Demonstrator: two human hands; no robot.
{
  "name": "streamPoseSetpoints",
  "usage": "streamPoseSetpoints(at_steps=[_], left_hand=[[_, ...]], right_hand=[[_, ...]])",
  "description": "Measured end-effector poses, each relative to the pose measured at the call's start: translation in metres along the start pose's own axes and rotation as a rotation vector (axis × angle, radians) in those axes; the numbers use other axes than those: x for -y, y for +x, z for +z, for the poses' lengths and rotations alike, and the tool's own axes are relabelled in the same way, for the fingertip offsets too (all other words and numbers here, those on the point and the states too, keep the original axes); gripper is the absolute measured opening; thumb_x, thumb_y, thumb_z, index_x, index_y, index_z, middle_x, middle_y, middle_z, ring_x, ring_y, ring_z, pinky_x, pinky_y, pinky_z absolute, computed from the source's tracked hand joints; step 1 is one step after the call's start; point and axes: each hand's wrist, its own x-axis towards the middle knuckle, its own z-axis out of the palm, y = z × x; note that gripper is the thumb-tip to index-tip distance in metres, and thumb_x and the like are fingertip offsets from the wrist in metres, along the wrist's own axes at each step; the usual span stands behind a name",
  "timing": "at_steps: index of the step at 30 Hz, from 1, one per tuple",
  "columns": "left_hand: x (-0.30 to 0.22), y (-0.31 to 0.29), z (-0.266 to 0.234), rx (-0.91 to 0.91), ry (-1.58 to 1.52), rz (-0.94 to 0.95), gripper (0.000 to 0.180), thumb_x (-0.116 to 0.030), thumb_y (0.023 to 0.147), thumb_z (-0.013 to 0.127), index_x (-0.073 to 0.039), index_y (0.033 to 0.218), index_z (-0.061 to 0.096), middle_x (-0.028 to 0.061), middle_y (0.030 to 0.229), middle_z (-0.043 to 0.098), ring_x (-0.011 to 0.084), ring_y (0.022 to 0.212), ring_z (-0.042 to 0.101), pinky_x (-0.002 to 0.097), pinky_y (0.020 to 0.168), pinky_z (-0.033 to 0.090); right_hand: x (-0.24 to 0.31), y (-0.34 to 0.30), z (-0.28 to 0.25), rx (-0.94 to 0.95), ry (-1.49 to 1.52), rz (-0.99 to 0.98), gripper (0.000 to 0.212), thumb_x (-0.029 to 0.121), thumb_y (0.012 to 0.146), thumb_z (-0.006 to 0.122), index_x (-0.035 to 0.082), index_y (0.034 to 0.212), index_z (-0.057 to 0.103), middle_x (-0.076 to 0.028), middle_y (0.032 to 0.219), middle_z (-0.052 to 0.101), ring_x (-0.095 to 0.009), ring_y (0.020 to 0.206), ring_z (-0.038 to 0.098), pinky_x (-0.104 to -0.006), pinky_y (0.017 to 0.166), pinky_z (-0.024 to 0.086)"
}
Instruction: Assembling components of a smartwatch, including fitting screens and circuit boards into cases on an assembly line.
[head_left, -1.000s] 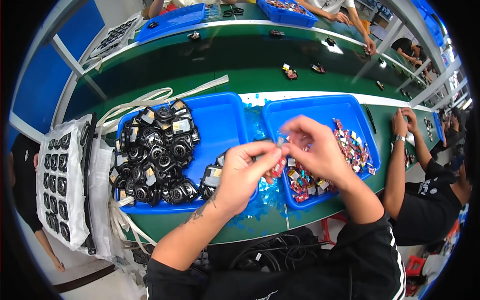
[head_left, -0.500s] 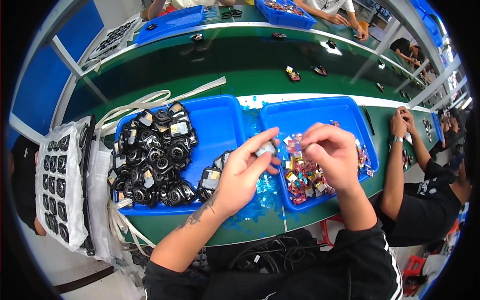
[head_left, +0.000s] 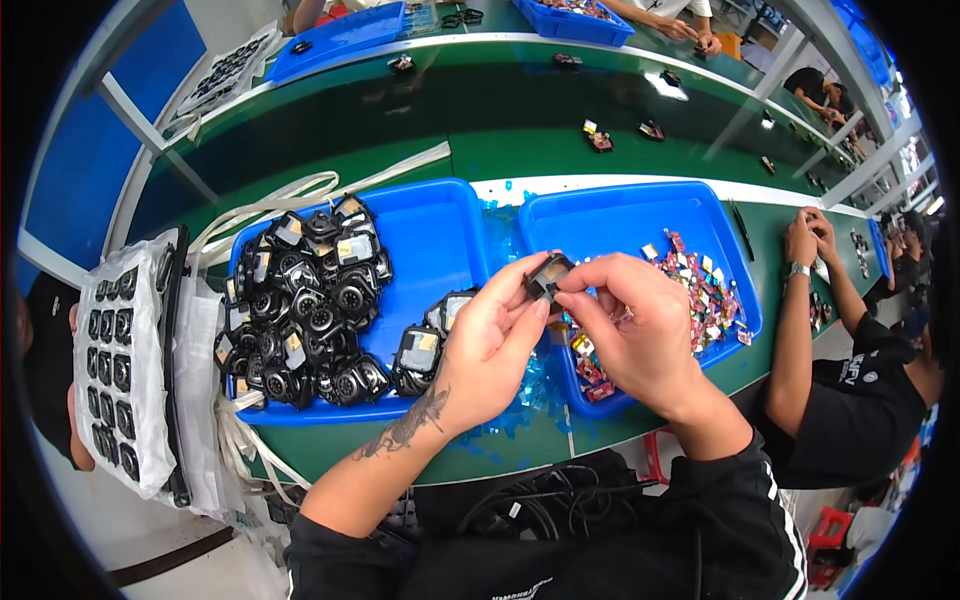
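Between thumb and fingers, my left hand (head_left: 488,345) grips a small black watch case (head_left: 547,274) with its hollow side partly showing. My right hand (head_left: 640,330) is closed in a pinch at the case's right edge; anything between those fingertips is hidden. Left of my hands, a blue tray (head_left: 430,225) holds a heap of black watch cases (head_left: 305,310), several with round backs up and others showing grey-and-tan insides. Beneath and beyond my right hand, a second blue tray (head_left: 620,205) holds small red, white and gold electronic parts (head_left: 705,300).
Blue film scraps (head_left: 525,385) litter the green table between the trays. White straps (head_left: 325,190) lie behind the left tray. A stack of wrapped case trays (head_left: 120,365) stands at left. A co-worker's hands (head_left: 812,235) are at right. Small parts (head_left: 598,137) sit on the belt beyond.
My right hand has come left from over the parts tray to the watch case. My left hand has turned the case, so its hollow side shows. Parts on the belt have shifted slightly right.
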Motion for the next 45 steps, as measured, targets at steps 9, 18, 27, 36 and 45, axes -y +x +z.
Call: streamPoseSetpoints(at_steps=[9, 18, 27, 36, 45], left_hand=[[0.002, -0.001, 0.0, 0.05, 0.005, 0.034, 0.045, 0.0, 0.098, 0.045, 0.008, 0.141, 0.035, 0.0161, 0.131, 0.053, 0.022, 0.122, 0.054, 0.0372, 0.105, 0.046], [0.0, -0.003, 0.002, 0.09, 0.107, 0.036, 0.044, 0.002, 0.098, 0.044, 0.009, 0.141, 0.035, 0.0174, 0.133, 0.052, 0.0225, 0.124, 0.053, 0.0369, 0.105, 0.044], [0.002, -0.005, -0.003, 0.119, 0.122, 0.042, 0.045, 0.001, 0.099, 0.043, 0.004, 0.143, 0.034, 0.0125, 0.129, 0.055, 0.0131, 0.114, 0.055, 0.0275, 0.098, 0.043], [0.003, 0.001, 0.003, -0.046, 0.024, 0.14, 0.044, 0.005, 0.097, 0.042, -0.006, 0.14, 0.044, 0.0105, 0.122, 0.058, 0.0153, 0.115, 0.056, 0.0297, 0.097, 0.045], [-0.014, 0.0, -0.001, 0.035, 0.859, 0.549, 0.032, 0.007, 0.084, 0.064, -0.002, 0.114, 0.068, 0.0185, 0.115, 0.062, 0.0273, 0.095, 0.069, 0.0323, 0.076, 0.058]], right_hand=[[0.001, 0.003, -0.001, -0.001, -0.119, -0.195, 0.011, -0.001, 0.075, 0.071, 0.005, 0.083, 0.066, -0.007, 0.076, 0.067, -0.025, 0.068, 0.064, -0.0367, 0.065, 0.044], [0.002, 0.005, -0.005, 0.03, -0.151, -0.146, 0.012, 0.001, 0.072, 0.076, 0.007, 0.078, 0.067, -0.002, 0.074, 0.066, -0.016, 0.055, 0.051, -0.0305, 0.063, 0.037], [-0.005, 0.01, -0.005, -0.011, -0.002, -0.126, 0.029, -0.002, 0.069, 0.075, 0.005, 0.07, 0.047, -0.003, 0.069, 0.047, -0.016, 0.065, 0.047, -0.0285, 0.061, 0.037], [-0.01, -0.016, -0.017, 0.216, 0.185, 0.033, 0.029, 0.0, 0.077, 0.076, -0.001, 0.105, 0.066, -0.013, 0.097, 0.068, -0.019, 0.085, 0.068, -0.0304, 0.079, 0.054], [-0.018, -0.022, -0.02, 0.104, 0.644, 0.33, 0.014, -0.004, 0.088, 0.067, -0.007, 0.101, 0.064, -0.008, 0.094, 0.066, -0.01, 0.086, 0.063, -0.0219, 0.072, 0.054]])
